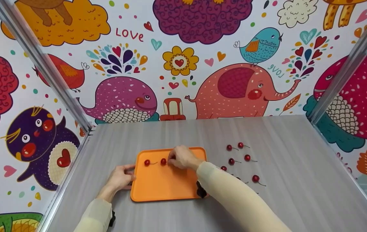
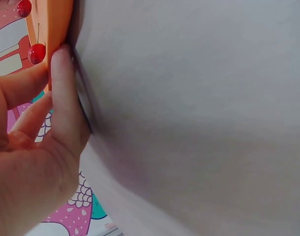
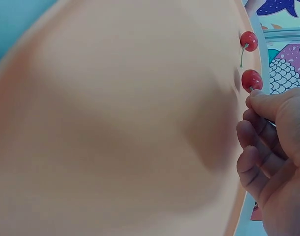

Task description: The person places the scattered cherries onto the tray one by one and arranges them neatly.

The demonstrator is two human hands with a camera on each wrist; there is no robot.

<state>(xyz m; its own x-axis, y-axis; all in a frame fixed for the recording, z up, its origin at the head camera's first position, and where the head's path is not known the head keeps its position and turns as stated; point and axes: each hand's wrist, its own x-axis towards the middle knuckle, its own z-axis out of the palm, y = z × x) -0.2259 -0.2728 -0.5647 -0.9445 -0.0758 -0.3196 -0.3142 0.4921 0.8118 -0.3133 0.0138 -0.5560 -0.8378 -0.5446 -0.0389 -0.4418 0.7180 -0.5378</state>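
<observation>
An orange tray (image 1: pixel 165 190) lies on the table, with a red cherry (image 1: pixel 147 162) and its stem on its upper left part. Beside that, my right hand (image 1: pixel 183 157) pinches the stem of a second cherry (image 3: pixel 252 80) between thumb and forefinger, the other fingers loosely bent. This cherry sits close over the tray's surface, to the right of the first cherry (image 3: pixel 249 42). My left hand (image 1: pixel 119 178) is at the tray's left side, its fingertips against the rim. In the left wrist view its fingers (image 2: pixel 65 93) reach along the tray's edge (image 2: pixel 61 29).
Several cherries with stems, one of them a cherry (image 1: pixel 255 178) nearer the front, lie scattered on the grey table (image 1: pixel 286 154) right of the tray. My right forearm partly hides some. Metal posts (image 1: pixel 331 83) and a cartoon-printed wall (image 1: pixel 177 29) enclose the table.
</observation>
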